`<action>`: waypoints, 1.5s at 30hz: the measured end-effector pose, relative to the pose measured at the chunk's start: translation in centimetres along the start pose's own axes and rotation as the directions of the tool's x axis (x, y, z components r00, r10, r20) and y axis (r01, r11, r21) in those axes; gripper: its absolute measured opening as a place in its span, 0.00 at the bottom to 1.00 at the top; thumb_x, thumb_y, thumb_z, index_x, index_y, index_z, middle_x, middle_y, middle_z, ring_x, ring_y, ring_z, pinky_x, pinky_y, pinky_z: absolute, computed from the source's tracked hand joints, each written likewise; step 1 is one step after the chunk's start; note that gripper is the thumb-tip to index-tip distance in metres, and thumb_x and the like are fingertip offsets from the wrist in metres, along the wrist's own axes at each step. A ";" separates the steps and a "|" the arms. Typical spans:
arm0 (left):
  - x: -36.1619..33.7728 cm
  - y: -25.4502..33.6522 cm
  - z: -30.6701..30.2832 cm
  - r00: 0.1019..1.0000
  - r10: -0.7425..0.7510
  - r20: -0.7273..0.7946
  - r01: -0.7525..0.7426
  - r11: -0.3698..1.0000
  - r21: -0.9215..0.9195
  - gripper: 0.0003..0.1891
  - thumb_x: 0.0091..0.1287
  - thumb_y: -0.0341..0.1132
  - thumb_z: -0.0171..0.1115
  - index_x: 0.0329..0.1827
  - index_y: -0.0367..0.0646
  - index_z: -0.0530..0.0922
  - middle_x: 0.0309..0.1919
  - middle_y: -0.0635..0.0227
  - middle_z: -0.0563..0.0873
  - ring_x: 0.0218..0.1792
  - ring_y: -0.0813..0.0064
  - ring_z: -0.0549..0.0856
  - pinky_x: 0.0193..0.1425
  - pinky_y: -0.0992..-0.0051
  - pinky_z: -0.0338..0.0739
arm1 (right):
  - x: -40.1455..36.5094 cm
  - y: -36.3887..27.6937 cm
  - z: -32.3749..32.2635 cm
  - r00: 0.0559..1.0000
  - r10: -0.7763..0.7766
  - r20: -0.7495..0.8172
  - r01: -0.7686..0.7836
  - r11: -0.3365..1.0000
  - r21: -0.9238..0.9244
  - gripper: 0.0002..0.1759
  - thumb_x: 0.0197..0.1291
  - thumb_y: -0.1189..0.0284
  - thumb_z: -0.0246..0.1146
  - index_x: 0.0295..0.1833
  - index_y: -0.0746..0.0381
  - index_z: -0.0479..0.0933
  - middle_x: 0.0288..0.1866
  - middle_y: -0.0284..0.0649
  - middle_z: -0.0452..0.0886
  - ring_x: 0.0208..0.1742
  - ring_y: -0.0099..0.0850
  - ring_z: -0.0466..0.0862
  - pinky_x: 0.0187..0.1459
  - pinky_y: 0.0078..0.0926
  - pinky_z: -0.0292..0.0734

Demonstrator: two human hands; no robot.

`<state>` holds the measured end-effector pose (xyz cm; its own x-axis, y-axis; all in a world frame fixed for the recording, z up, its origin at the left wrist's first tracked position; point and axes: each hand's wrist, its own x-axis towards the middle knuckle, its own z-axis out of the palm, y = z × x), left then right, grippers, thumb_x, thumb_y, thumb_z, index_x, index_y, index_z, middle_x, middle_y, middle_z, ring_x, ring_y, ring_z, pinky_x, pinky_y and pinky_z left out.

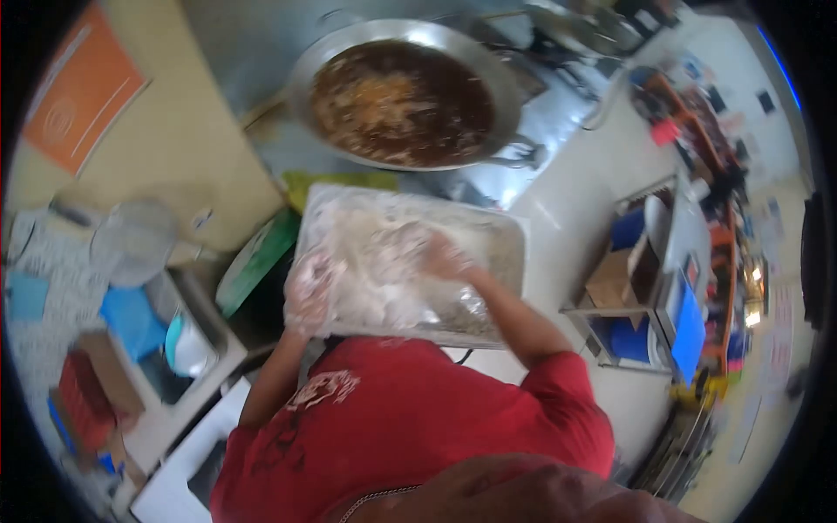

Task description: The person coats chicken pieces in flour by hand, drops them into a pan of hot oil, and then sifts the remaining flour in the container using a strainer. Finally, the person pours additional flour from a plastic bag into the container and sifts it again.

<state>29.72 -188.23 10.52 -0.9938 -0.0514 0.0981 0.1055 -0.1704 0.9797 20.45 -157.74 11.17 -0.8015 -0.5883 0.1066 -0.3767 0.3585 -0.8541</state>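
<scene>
A large tray (514,261) of white flour (362,231) sits in front of my body. Both my hands wear clear plastic gloves dusted with flour. My left hand (312,288) is at the tray's left edge with its fingers curled; I cannot make out what is in them. Over the middle of the flour, my right hand (445,257) reaches in from the right, its fingertips among white-coated lumps and blurred. Beyond the tray, a wide metal wok (510,109) holds dark brown oil (458,96) with orange-brown pieces (379,91) frying in it.
To the left are a round mesh strainer (135,240), a green bag (257,261) and a counter with a blue cloth (135,322). On the right stands a metal trolley (641,305) with a cardboard box (619,279) and blue containers. Shelves with many items line the far right.
</scene>
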 end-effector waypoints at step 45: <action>3.7 -5.8 -1.2 0.774 -0.558 0.299 -0.278 0.124 0.953 0.22 0.67 0.49 0.58 0.40 0.34 0.85 0.38 0.43 0.86 0.42 0.48 0.87 0.49 0.57 0.79 | -1.5 9.4 0.2 0.587 0.517 0.623 -0.208 0.840 -0.501 0.27 0.66 0.49 0.61 0.56 0.61 0.79 0.52 0.46 0.81 0.57 0.38 0.78 0.61 0.35 0.70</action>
<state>25.50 -188.58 4.96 -0.8382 0.3494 -0.4188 0.2573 0.9304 0.2611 18.17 -153.60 2.88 -0.3761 -0.6119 -0.6958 -0.3823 0.7865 -0.4850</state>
